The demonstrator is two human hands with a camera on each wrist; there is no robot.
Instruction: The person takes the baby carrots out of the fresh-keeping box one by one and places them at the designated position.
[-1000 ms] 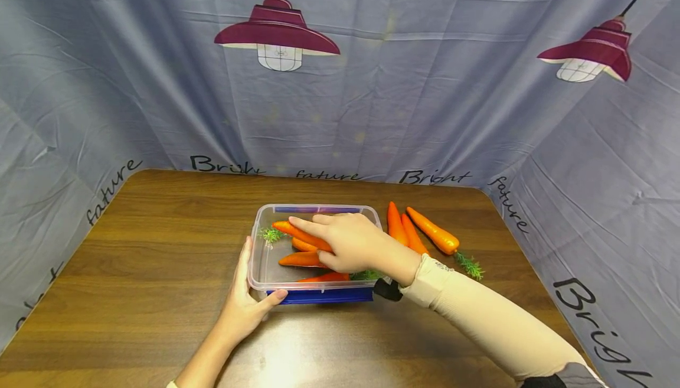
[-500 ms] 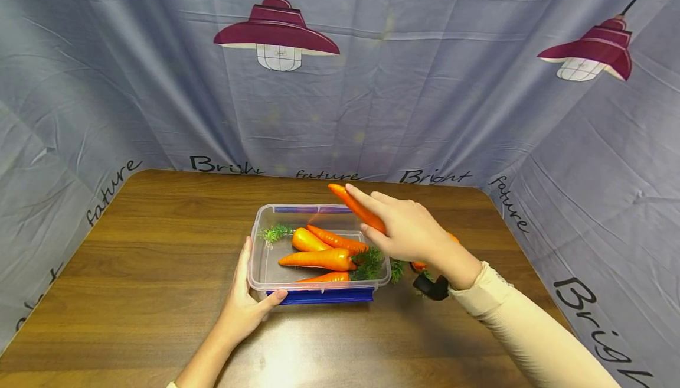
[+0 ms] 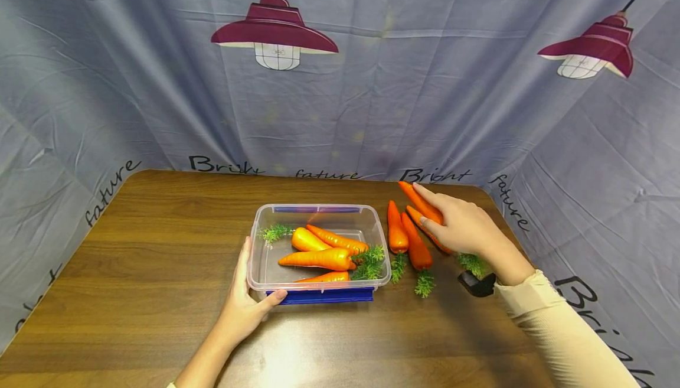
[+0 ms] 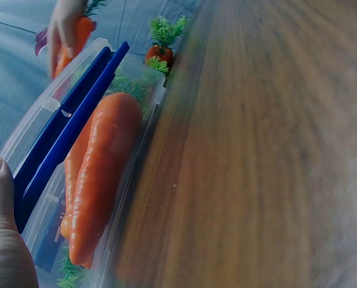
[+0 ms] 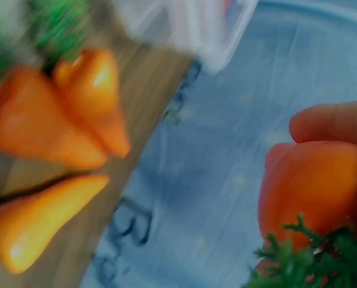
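My left hand (image 3: 244,302) grips the front left corner of a clear plastic food container (image 3: 271,273), its thumb by the blue front latch (image 3: 319,296). Several orange carrots (image 3: 316,258) with green leafy tops lie inside, seen through the wall in the left wrist view as well. Over the table's right side, my right hand (image 3: 467,225) holds another carrot (image 3: 422,202), tip pointing to the back left. In the right wrist view the held carrot's thick end (image 5: 304,192) and leaves show beside the fingers.
Three loose carrots lie right of the container: one close to its wall (image 3: 397,231), one beside that (image 3: 417,246), and one partly behind the right hand (image 3: 435,239). A printed grey-blue curtain (image 3: 340,110) surrounds the brown wooden table (image 3: 159,270).
My right hand has lifted a carrot out of the container and carried it right, over the loose carrots. My left hand has stayed at the container, which has not moved.
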